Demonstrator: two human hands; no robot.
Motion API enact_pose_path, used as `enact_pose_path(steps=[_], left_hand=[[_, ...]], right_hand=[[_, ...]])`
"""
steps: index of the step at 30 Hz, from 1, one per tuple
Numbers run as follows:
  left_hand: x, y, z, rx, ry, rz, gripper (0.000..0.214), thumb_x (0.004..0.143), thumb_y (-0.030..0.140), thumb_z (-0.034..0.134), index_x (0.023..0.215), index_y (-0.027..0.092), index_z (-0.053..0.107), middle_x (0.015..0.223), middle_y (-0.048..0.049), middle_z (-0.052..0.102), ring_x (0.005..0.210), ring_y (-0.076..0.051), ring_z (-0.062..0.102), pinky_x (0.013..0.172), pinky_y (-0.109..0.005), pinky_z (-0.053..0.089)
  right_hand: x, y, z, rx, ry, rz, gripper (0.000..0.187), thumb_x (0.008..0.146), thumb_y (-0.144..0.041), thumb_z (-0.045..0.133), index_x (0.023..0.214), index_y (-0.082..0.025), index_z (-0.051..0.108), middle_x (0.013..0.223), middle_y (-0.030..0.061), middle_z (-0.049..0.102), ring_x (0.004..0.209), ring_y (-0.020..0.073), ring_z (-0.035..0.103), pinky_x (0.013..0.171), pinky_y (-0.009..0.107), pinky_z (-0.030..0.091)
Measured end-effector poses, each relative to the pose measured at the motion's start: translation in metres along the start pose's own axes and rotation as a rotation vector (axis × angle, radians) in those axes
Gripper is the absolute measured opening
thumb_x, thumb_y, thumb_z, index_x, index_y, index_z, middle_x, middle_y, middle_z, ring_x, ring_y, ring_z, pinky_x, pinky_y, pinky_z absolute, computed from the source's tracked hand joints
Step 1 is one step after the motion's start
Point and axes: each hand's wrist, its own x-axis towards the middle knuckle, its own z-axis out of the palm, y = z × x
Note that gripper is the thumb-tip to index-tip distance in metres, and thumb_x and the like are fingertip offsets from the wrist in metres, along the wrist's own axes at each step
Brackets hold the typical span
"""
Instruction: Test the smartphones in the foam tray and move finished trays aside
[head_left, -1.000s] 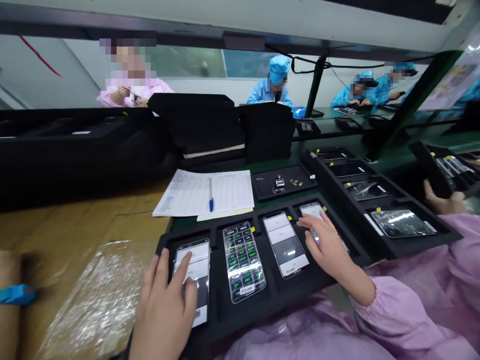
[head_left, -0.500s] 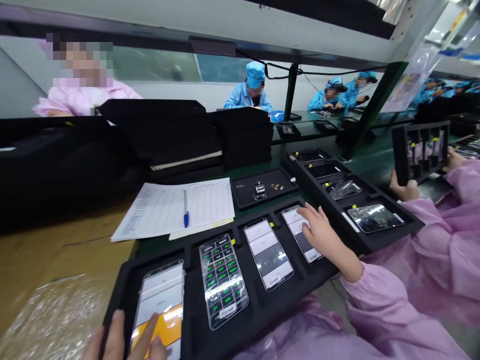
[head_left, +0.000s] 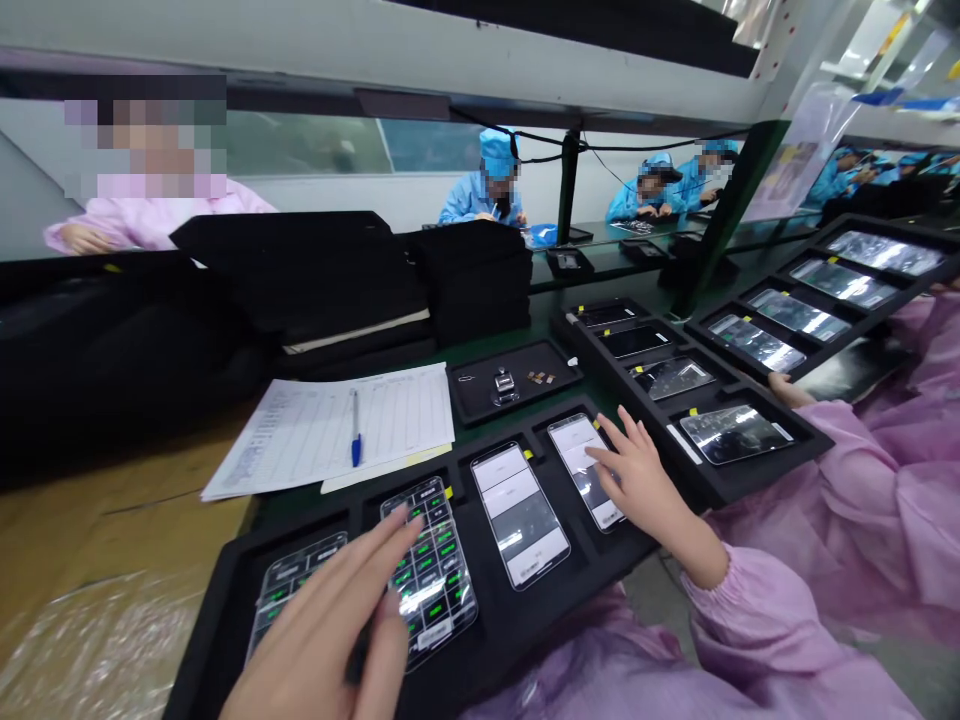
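Note:
A black foam tray (head_left: 480,640) in front of me holds several phones with lit screens. My left hand (head_left: 330,630) hovers open over the two left phones, fingers stretched toward the second phone (head_left: 431,570), which shows a green grid under clear film. The leftmost phone (head_left: 289,590) shows a green grid too and is partly hidden by that hand. My right hand (head_left: 637,475) rests with fingers spread on the rightmost phone (head_left: 581,465). The third phone (head_left: 520,513) shows white and grey panels and is untouched.
A second tray of phones (head_left: 690,395) lies to the right. A person in pink at my right holds up a third tray (head_left: 817,295). A paper sheet (head_left: 337,430) with a blue pen (head_left: 355,440), a small parts tray (head_left: 514,380), stacked black trays (head_left: 360,280) and seated workers lie beyond.
My left hand has risen from the leftmost phone and reached right toward the second phone. The leftmost screen changed from white and orange to a green grid. The neighbour's tray tilted flat.

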Motion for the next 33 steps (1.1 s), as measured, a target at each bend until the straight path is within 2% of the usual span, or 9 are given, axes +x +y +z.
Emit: enact_pose_path(steps=[2,4,6,8,11,16,21,26,33], left_hand=[[0.032,0.015,0.007,0.014,-0.059,0.008,0.039,0.093,0.031,0.039,0.129,0.028,0.054,0.129,0.0005,0.062,0.117,-0.019,0.060,0.095,-0.039,0.055],[0.060,0.023,0.024,0.029,-0.214,-0.055,0.041,0.091,0.029,0.037,0.121,0.021,0.063,0.127,-0.0043,0.064,0.118,-0.023,0.059,0.097,-0.044,0.054],[0.079,0.026,0.046,0.054,-0.366,-0.113,0.043,0.088,0.023,0.036,0.118,0.015,0.066,0.130,-0.0095,0.061,0.123,-0.027,0.055,0.102,-0.047,0.049],[0.087,0.025,0.066,0.087,-0.443,-0.126,0.044,0.087,0.017,0.036,0.117,0.012,0.067,0.135,-0.0132,0.057,0.127,-0.029,0.052,0.106,-0.048,0.045],[0.086,0.023,0.085,0.132,-0.458,-0.120,0.043,0.086,0.014,0.038,0.119,0.011,0.067,0.139,-0.0155,0.053,0.130,-0.032,0.048,0.108,-0.048,0.043],[0.073,0.025,0.098,0.156,-0.472,-0.129,0.044,0.084,0.011,0.042,0.121,0.012,0.066,0.142,-0.0197,0.048,0.137,-0.037,0.039,0.106,-0.052,0.043],[0.069,0.030,0.097,0.145,-0.445,-0.128,0.041,0.085,0.013,0.040,0.114,0.013,0.069,0.137,-0.0162,0.055,0.133,-0.034,0.044,0.106,-0.052,0.043],[0.064,0.037,0.093,0.082,-0.346,-0.028,0.039,0.085,0.013,0.041,0.108,0.015,0.072,0.129,-0.0142,0.061,0.125,-0.033,0.052,0.099,-0.052,0.048],[0.060,0.041,0.094,0.121,-0.440,0.009,0.044,0.085,0.013,0.043,0.121,0.018,0.067,0.145,-0.0219,0.044,0.134,-0.039,0.042,0.100,-0.058,0.045]], right_hand=[[-0.005,0.000,-0.002,-0.036,-0.013,-0.017,0.031,0.091,-0.019,0.045,0.106,-0.017,0.072,0.146,0.0129,0.043,0.143,0.0397,0.021,0.111,0.065,0.025],[-0.009,-0.001,-0.005,-0.021,0.004,-0.046,0.030,0.092,-0.020,0.046,0.106,-0.018,0.072,0.148,0.0124,0.041,0.144,0.0378,0.021,0.112,0.063,0.025],[-0.013,-0.001,-0.009,0.013,0.027,-0.094,0.027,0.094,-0.023,0.047,0.097,-0.020,0.074,0.148,0.0083,0.042,0.144,0.0351,0.022,0.112,0.062,0.026],[-0.016,-0.001,-0.011,0.052,0.049,-0.134,0.030,0.096,-0.027,0.048,0.085,-0.022,0.075,0.144,0.0049,0.048,0.143,0.0325,0.027,0.112,0.060,0.027],[-0.020,0.000,-0.011,0.083,0.083,-0.130,0.030,0.098,-0.030,0.046,0.088,-0.020,0.072,0.137,0.0055,0.055,0.140,0.0298,0.034,0.111,0.057,0.031],[-0.022,0.000,-0.008,0.087,0.093,-0.097,0.026,0.098,-0.031,0.046,0.105,-0.016,0.066,0.136,0.0083,0.055,0.138,0.0275,0.037,0.110,0.056,0.034],[-0.022,0.001,-0.007,0.104,0.113,-0.054,0.024,0.098,-0.031,0.046,0.103,-0.017,0.065,0.137,0.0084,0.053,0.137,0.0263,0.039,0.110,0.054,0.035],[-0.022,0.002,-0.007,0.131,0.130,-0.014,0.021,0.095,-0.021,0.044,0.099,-0.016,0.063,0.135,0.0088,0.056,0.135,0.0249,0.042,0.110,0.052,0.037],[-0.022,0.001,-0.008,0.154,0.121,0.023,0.024,0.090,-0.013,0.040,0.100,-0.016,0.061,0.134,0.0103,0.056,0.134,0.0242,0.044,0.109,0.049,0.040]])
